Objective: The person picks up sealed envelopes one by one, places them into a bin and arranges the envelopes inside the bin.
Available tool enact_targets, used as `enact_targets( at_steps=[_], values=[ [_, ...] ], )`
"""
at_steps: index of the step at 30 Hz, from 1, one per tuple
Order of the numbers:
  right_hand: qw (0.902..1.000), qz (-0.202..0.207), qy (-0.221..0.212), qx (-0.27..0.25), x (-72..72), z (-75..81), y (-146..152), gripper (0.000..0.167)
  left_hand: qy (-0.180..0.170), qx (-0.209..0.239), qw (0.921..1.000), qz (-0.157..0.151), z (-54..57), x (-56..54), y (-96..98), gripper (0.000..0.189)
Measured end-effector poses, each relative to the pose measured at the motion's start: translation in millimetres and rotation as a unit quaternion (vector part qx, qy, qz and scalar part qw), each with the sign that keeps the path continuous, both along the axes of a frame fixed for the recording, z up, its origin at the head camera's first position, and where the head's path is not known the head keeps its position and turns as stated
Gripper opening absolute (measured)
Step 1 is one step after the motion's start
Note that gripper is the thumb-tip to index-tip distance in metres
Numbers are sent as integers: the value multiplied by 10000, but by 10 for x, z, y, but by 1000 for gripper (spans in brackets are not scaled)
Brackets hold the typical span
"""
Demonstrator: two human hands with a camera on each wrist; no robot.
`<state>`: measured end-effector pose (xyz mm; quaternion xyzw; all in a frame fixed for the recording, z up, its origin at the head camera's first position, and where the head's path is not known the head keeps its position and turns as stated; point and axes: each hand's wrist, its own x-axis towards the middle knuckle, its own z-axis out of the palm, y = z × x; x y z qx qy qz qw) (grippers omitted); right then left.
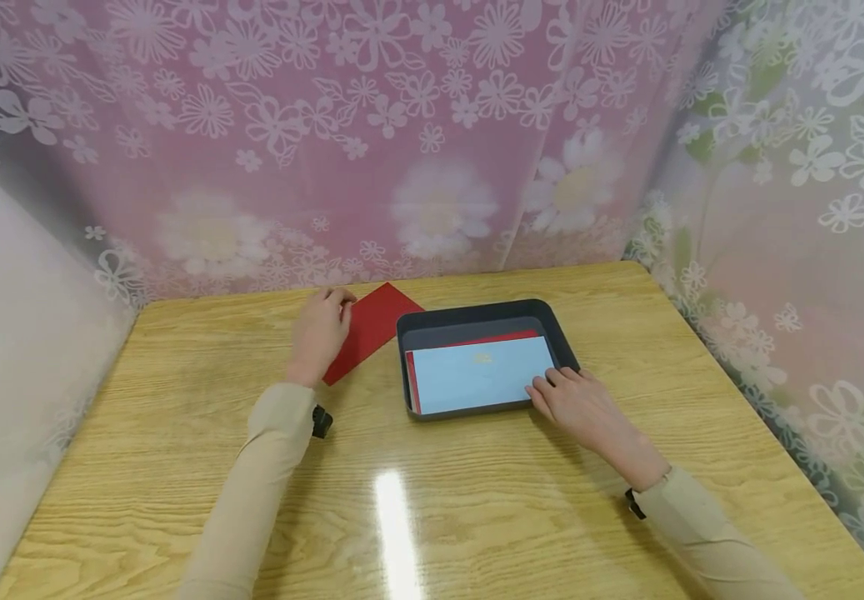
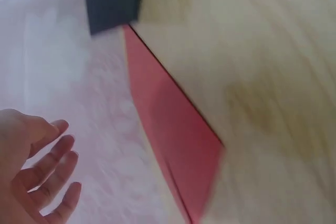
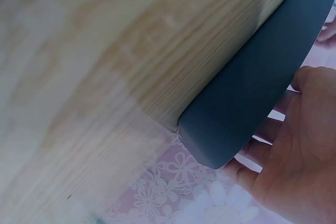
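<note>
A dark grey rectangular tray (image 1: pixel 562 337) stands on the table. Inside it lies a pale blue envelope-like sheet (image 1: pixel 469 383) with a small gold mark, on top of red pieces (image 1: pixel 412 379). My right hand (image 1: pixel 589 410) is at the tray's near right corner, fingers reaching over the rim toward the blue sheet. In the right wrist view the tray wall (image 3: pixel 252 72) hides its fingertips. To the left of the tray, a flat red envelope-like sheet (image 1: pixel 372 329) lies at an angle. Over its left end is my left hand (image 1: pixel 321 333), fingers loosely bent, holding nothing in the left wrist view.
The wood-grain table (image 1: pixel 312 517) extends around the tray. A pink floral curtain (image 1: pixel 312 167) hangs behind its far edge, with more patterned cloth (image 1: pixel 799 275) along the right and pale cloth (image 1: pixel 12 333) on the left.
</note>
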<state>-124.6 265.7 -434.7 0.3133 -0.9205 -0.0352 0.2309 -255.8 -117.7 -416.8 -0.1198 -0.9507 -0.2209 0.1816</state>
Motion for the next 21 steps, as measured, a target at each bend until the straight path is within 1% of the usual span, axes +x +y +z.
enact_targets(
  at_steps=[3, 5, 8, 11, 13, 16, 21],
  values=[
    [10000, -24, -30, 33, 5, 7, -4, 31, -435, -283, 9983, 265, -53, -27, -157, 18],
    [9999, -63, -82, 94, 3, 10, -5, 30, -813, -539, 9945, 384, -85, -33, -243, 23],
    [9999, -67, -82, 127, 3, -2, -3, 30, -1363, -864, 9858, 470, -124, -32, -323, 40],
    [9999, -34, 4, 97, 10, 4, -10, 31, -1734, -1155, 9770, 443, -157, -32, -356, 60],
    [10000, -16, 52, 69, 16, 12, -16, 31, -1870, -1255, 9735, 406, -176, -31, -361, 69],
    [9999, -4, 73, 76, 19, 19, -22, 31, -1988, -1294, 9706, 401, -193, -38, -359, 71],
    [9999, 34, 95, 60, 16, 25, -21, 30, -2134, -990, 9707, 492, -211, -73, -345, 65]
  ],
)
